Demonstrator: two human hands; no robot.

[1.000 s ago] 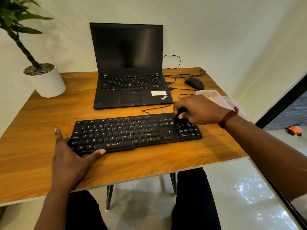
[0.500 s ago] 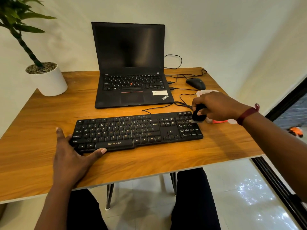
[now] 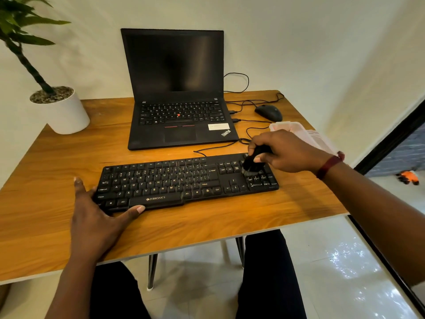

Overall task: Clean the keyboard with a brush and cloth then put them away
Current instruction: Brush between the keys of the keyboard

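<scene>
A black Zebronics keyboard point(image 3: 174, 180) lies across the middle of the wooden table point(image 3: 207, 222). My right hand point(image 3: 287, 153) grips a small black brush point(image 3: 253, 163), whose pale bristles touch the number pad at the keyboard's right end. My left hand point(image 3: 99, 217) rests flat on the table, thumb and fingers spread around the keyboard's front left corner. A pale cloth lies in or on a clear plastic box point(image 3: 296, 131) just behind my right hand; the hand hides part of it.
An open black laptop point(image 3: 179, 107) stands behind the keyboard, with cables and a black mouse point(image 3: 269, 112) to its right. A white plant pot point(image 3: 62, 111) sits at the table's far left corner. My knees are under the front edge.
My right hand swept the brush right, off the keyboard's far right corner, then came back onto the number pad. My left hand has stayed at the front left corner.
</scene>
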